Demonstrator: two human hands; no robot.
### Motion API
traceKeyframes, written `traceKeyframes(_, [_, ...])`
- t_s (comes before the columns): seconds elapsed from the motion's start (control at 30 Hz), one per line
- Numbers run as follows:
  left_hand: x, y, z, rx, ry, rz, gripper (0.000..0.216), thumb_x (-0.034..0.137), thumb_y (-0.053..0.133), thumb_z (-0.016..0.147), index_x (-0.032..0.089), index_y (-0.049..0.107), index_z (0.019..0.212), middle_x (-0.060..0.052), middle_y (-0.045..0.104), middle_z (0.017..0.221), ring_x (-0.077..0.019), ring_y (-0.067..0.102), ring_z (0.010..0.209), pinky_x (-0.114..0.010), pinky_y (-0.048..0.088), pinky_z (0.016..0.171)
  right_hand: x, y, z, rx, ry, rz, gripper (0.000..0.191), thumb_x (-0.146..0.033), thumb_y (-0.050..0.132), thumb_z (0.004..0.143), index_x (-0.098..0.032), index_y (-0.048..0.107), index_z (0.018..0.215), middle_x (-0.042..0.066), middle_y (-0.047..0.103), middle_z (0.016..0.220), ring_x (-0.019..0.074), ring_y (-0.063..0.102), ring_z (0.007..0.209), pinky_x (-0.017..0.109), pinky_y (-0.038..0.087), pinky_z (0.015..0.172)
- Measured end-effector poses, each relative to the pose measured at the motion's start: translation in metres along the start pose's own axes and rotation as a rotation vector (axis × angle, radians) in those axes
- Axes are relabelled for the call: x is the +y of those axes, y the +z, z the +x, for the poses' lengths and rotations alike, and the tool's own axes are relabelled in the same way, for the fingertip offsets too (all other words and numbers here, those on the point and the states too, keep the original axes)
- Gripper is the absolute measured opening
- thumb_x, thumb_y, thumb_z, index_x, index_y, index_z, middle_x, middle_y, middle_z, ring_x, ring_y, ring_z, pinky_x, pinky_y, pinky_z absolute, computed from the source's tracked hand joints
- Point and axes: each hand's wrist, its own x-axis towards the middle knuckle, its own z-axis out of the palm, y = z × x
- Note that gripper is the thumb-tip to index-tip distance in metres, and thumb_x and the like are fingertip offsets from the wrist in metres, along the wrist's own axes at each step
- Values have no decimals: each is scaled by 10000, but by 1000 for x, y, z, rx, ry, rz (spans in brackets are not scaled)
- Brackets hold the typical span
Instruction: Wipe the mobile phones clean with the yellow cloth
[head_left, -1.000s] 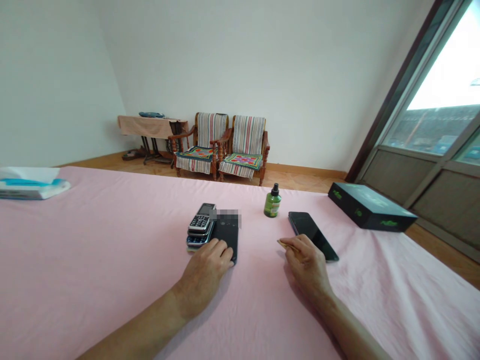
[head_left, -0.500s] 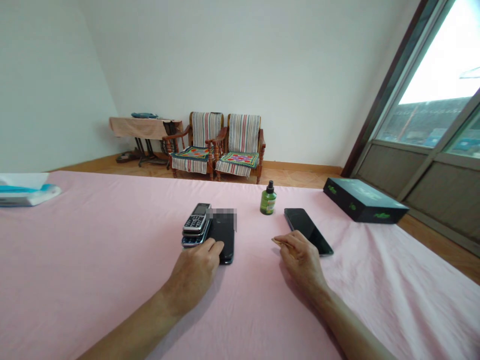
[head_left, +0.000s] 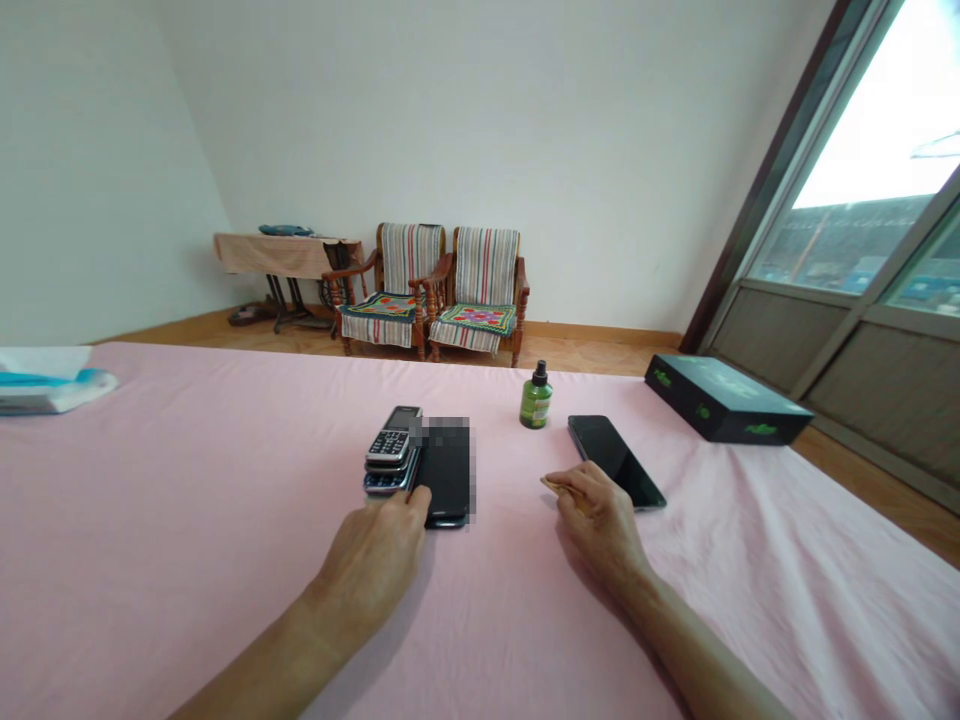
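My left hand (head_left: 381, 548) is closed, its curled fingers against the near end of two neighbouring phone stacks. Its fingertips hide what, if anything, they grip. On the left stack, a silver keypad phone (head_left: 393, 440) lies atop at least one other keypad phone (head_left: 384, 482). Touching this pile on the right is a black smartphone (head_left: 446, 480), resting on another dark phone whose near edge shows. My right hand (head_left: 598, 520) pinches a thin tan stick-like piece (head_left: 553, 484), its tip pointing left. Just beyond that hand lies a larger black smartphone (head_left: 616, 460), partly covered by it.
A green spray bottle (head_left: 535, 398) stands behind the phones on the pink cloth (head_left: 247, 480). At the right is a black box (head_left: 727, 400) with green lettering, and at the far left a tissue pack (head_left: 56, 388). Two wooden chairs (head_left: 484, 275) stand by the wall.
My left hand has slid slightly left and toward me, uncovering more of the black smartphone's near end. My right hand has barely moved and keeps its tan piece.
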Motion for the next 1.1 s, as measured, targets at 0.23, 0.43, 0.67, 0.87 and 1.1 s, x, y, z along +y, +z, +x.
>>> traceKeyframes(0.23, [10, 11, -4, 7, 175, -149, 289, 23, 453, 882, 175, 606, 1075, -84, 673, 1112, -224, 676, 976, -332, 544, 855, 0, 2, -1, -13, -8, -27, 251, -100, 483, 795, -162, 721, 844, 41, 602, 766, 158, 585, 677, 264, 448, 608])
traceKeyframes(0.43, [12, 17, -6, 43, 224, -174, 284, 48, 453, 892, 170, 625, 1083, -106, 652, 1165, -239, 655, 1020, -368, 540, 888, 1, 1, -1, -40, -11, -38, 253, -124, 478, 802, -165, 722, 857, 49, 618, 777, 166, 601, 685, 270, 455, 610])
traceKeyframes(0.67, [19, 20, -9, 132, 241, -386, 326, 95, 461, 896, 165, 601, 1183, -113, 646, 1197, -247, 638, 1057, -406, 524, 926, 1, 4, -2, -54, 17, -48, 261, -145, 464, 792, -157, 722, 833, 64, 637, 782, 176, 623, 709, 276, 472, 651])
traceKeyframes(0.87, [34, 16, -16, 147, 138, -693, 480, 74, 535, 785, 177, 573, 1252, -82, 634, 1242, -221, 592, 1150, -340, 447, 1034, -11, 19, 4, -206, 147, -125, 294, -199, 481, 799, -139, 714, 968, 77, 689, 793, 191, 653, 725, 269, 480, 660])
traceKeyframes(1.1, [45, 24, -29, -22, 171, -532, 579, 144, 486, 838, 110, 415, 1411, -144, 427, 1469, -266, 505, 1267, -367, 396, 1086, -3, 51, 31, -244, 213, -250, 318, -325, 585, 788, -124, 717, 995, 130, 733, 839, 256, 679, 820, 310, 473, 692])
